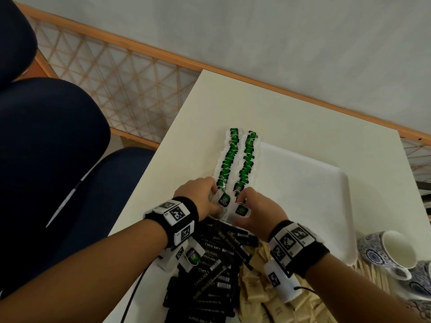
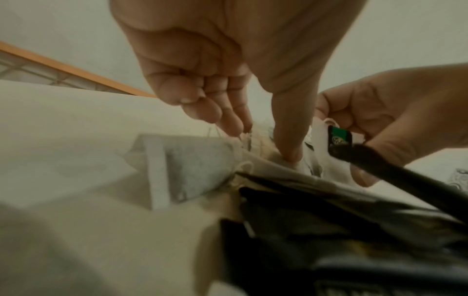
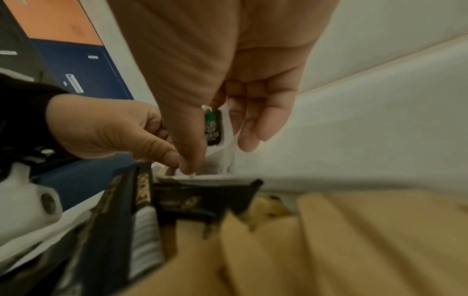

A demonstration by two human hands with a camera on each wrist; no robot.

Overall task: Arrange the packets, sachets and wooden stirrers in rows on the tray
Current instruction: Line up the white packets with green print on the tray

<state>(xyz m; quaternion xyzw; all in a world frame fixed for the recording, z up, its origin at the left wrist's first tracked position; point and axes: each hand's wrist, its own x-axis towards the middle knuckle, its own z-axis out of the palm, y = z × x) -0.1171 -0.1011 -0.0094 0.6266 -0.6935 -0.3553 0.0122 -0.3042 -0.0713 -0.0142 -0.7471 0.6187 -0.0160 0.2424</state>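
A white tray (image 1: 303, 183) lies on the white table (image 1: 210, 101). Two rows of green-tagged tea bags (image 1: 235, 162) run along its left side. At the near end of the left row my left hand (image 1: 215, 199) pinches a tea bag (image 1: 224, 200); its thumb (image 2: 288, 152) presses on the white bag. Beside it my right hand (image 1: 242, 206) pinches another tea bag (image 1: 241, 210) at the near end of the right row, its green tag (image 3: 214, 128) showing between thumb and fingers. Black Chocmet sachets (image 1: 210, 264), brown packets (image 1: 256, 297) and wooden stirrers (image 1: 373, 273) lie piled near me.
A loose tea bag (image 1: 193, 255) lies under my left wrist. A white cup (image 1: 398, 250) on blue-patterned crockery stands at the tray's near right corner. Dark blue chairs (image 1: 46, 136) stand left of the table. The tray's right part is bare.
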